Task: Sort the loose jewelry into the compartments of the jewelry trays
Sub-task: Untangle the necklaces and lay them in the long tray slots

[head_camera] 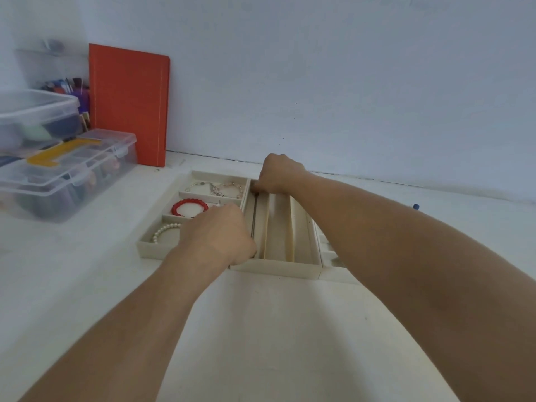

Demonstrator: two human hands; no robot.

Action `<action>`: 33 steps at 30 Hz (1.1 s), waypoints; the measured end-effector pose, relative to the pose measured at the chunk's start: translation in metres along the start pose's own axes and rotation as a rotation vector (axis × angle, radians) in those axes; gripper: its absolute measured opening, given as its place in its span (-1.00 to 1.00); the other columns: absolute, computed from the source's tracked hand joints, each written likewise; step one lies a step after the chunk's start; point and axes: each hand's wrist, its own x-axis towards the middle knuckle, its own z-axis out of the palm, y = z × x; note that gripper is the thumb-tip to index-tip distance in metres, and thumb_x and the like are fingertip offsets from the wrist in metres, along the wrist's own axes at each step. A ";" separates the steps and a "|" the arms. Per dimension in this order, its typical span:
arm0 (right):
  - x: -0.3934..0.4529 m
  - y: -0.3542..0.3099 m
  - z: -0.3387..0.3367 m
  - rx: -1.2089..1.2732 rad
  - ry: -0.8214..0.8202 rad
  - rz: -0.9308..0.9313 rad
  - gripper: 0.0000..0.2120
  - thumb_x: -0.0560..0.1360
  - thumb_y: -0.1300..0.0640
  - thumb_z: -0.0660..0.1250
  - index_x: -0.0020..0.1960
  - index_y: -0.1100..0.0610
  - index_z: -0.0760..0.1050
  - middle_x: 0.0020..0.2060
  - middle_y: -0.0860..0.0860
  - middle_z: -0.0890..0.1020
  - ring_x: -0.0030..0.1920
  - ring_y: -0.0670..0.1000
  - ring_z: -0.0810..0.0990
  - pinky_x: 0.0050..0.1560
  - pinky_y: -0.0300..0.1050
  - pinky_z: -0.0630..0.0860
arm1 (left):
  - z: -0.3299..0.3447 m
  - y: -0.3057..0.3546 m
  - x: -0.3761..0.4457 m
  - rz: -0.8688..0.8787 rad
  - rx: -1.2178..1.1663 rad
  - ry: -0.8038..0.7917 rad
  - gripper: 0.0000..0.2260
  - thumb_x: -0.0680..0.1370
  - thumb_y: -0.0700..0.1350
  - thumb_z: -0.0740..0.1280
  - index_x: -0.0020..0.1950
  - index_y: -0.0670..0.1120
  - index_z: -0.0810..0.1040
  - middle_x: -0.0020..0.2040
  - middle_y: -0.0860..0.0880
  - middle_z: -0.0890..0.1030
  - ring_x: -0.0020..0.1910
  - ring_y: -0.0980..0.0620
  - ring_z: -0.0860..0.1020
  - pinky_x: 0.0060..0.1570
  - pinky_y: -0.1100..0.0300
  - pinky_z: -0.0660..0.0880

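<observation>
The white table [87, 271] carries three cream trays side by side. The middle tray [278, 268] has long channels; the left tray [150, 248] holds a red bracelet [190, 206], a pearl bracelet [162, 230] and beaded bracelets [226, 188] in separate compartments. My right hand [280, 174] pinches the far end of a thin dark chain [254, 216] lying straight in the leftmost channel; my left hand [217, 233] is curled over its near end, grip hidden. Clear boxes [58, 175] and a red book [127, 105] stand far left
</observation>
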 end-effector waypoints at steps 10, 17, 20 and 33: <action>0.001 -0.005 0.005 -0.040 0.027 0.039 -0.76 0.42 0.12 0.42 -0.22 0.08 0.33 -0.25 -0.01 0.49 -0.32 -0.02 0.46 -0.38 -0.17 0.28 | -0.002 0.002 0.001 -0.025 -0.019 -0.053 -0.85 0.33 -0.17 0.42 -0.36 -0.10 0.46 -0.44 0.00 0.50 -0.43 0.01 0.49 -0.42 0.23 0.31; -0.005 -0.009 0.009 -0.034 0.097 0.059 -0.80 0.37 0.18 0.38 -0.26 0.08 0.34 -0.33 -0.03 0.49 -0.39 -0.02 0.45 -0.39 -0.21 0.27 | -0.002 0.001 0.001 -0.022 -0.019 -0.060 -0.82 0.34 -0.15 0.44 -0.33 -0.11 0.45 -0.44 -0.01 0.48 -0.40 -0.01 0.48 -0.38 0.20 0.34; -0.008 -0.010 0.008 -0.044 0.103 0.059 -0.81 0.37 0.20 0.37 -0.27 0.08 0.34 -0.35 -0.04 0.48 -0.40 -0.03 0.44 -0.39 -0.21 0.26 | -0.001 0.000 0.002 -0.020 -0.025 -0.056 -0.83 0.34 -0.15 0.44 -0.34 -0.10 0.45 -0.46 0.00 0.48 -0.42 -0.01 0.48 -0.40 0.21 0.32; -0.043 0.035 -0.071 0.123 0.200 0.126 -0.86 0.37 0.09 0.43 -0.08 0.07 0.63 -0.20 -0.04 0.68 -0.19 0.03 0.66 -0.17 -0.16 0.54 | -0.021 -0.016 0.010 -0.082 -0.254 0.255 -0.91 0.43 0.07 0.46 -0.22 0.09 0.69 -0.25 0.13 0.62 -0.29 0.11 0.52 -0.31 0.22 0.36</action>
